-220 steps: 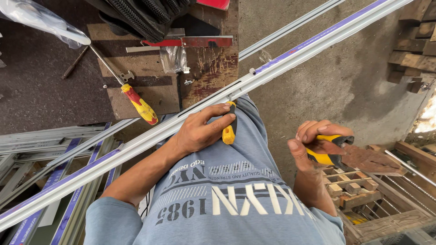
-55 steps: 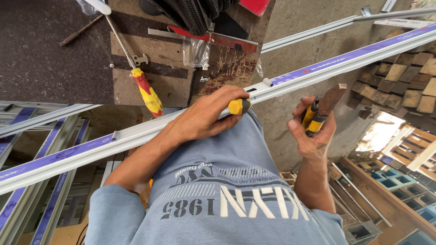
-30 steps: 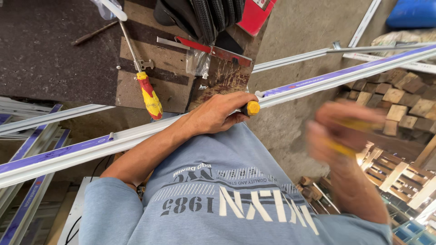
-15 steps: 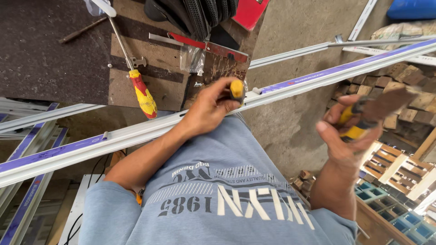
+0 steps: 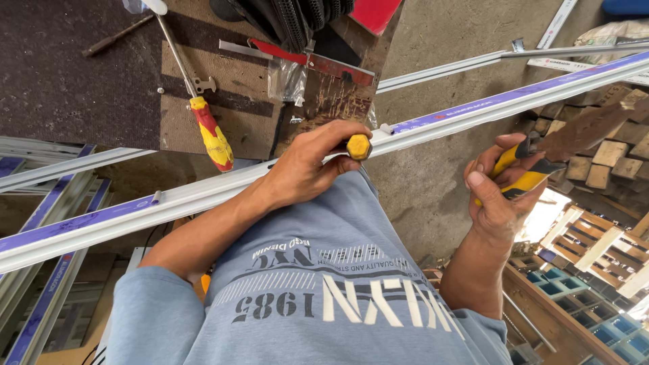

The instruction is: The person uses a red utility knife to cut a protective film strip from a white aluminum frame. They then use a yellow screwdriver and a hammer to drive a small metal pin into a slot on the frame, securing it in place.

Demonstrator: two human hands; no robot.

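Observation:
My left hand (image 5: 304, 169) grips a yellow-handled tool (image 5: 358, 146) and presses it against a long white aluminium profile (image 5: 473, 111) with a purple film strip, which crosses my lap diagonally. My right hand (image 5: 497, 203) is held up to the right, apart from the profile. It is closed on pliers (image 5: 574, 135) with yellow and black handles and a rusty head that points up and right. The tip of the yellow-handled tool is hidden behind my fingers.
A red and yellow screwdriver (image 5: 211, 135) lies on a brown board (image 5: 223, 88) beyond the profile, next to a small plastic bag (image 5: 287, 78) and a red-handled blade (image 5: 318, 61). More profiles (image 5: 40, 203) are stacked at left. Wood blocks (image 5: 608, 155) and pallets (image 5: 595, 257) are at right.
My right hand swung the pliers: blurred and low a second ago, then raised, now held slightly nearer the profile. My left hand stayed on the yellow-handled tool at the profile.

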